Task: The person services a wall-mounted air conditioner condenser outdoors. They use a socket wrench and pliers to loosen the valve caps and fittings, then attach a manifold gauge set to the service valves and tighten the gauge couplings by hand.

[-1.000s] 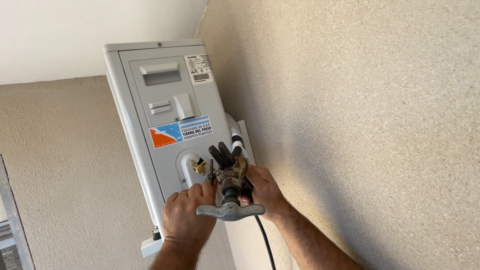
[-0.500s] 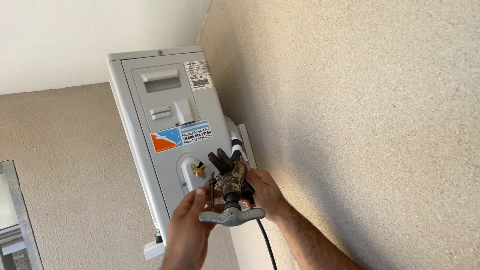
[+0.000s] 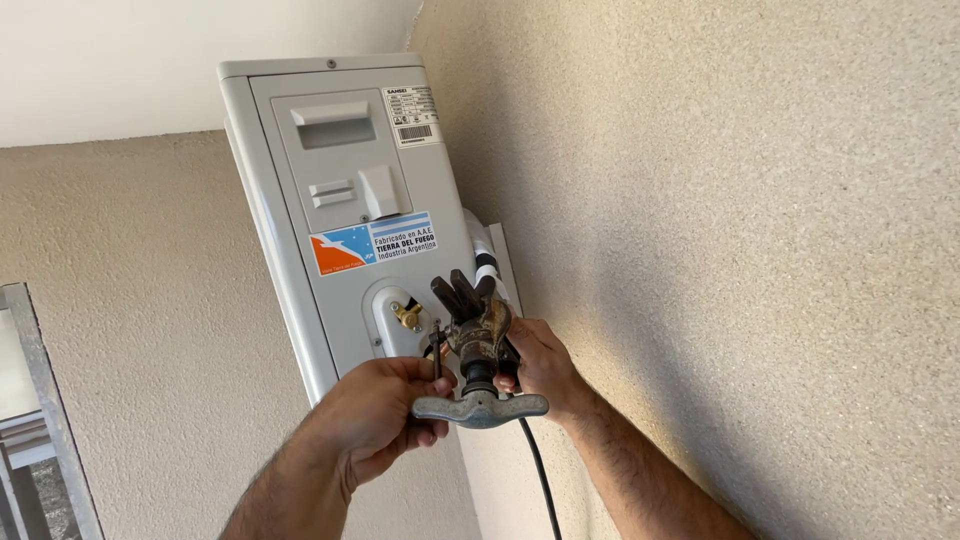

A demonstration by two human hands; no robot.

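While gripping the metal clamp tool [image 3: 478,345] at the white box's [image 3: 345,270] bottom corner: left hand [image 3: 385,415] curled on its flat handle, right hand [image 3: 540,365] wrapped behind; tool pointing up, handle lowest.

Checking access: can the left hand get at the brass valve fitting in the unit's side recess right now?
Probably yes. The left hand sits just below the brass fitting, with nothing between them, though it is gripping the flaring tool's handle.

house exterior: rough stucco walls [image 3: 750,250], wall-mounted air-conditioner unit [image 3: 340,200]
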